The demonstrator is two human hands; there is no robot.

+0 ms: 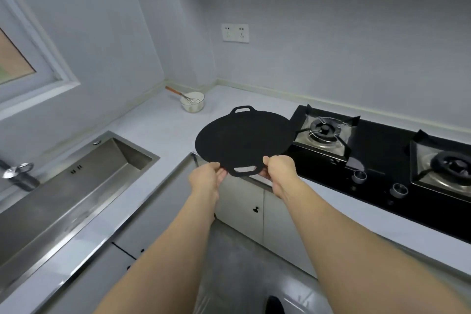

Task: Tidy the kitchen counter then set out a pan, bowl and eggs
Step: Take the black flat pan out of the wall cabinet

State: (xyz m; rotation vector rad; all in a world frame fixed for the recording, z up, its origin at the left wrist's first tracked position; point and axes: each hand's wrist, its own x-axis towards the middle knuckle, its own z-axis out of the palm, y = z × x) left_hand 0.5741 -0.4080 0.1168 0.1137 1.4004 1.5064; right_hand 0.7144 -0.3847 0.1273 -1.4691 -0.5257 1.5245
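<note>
A flat round black pan [243, 139] with two loop handles is held level above the counter corner, between the sink and the hob. My left hand [207, 176] grips its near rim left of the near handle. My right hand [279, 167] grips the rim right of that handle. A white bowl [193, 102] stands in the far counter corner with a wire whisk [182, 95] leaning in it, its wooden handle pointing left. No eggs are in view.
A black glass gas hob [382, 160] with two burners and two knobs fills the counter on the right. A steel sink [84, 173] with a tap [17, 173] lies on the left. White cabinet doors [244, 209] are below. A double wall socket [235, 32] is above.
</note>
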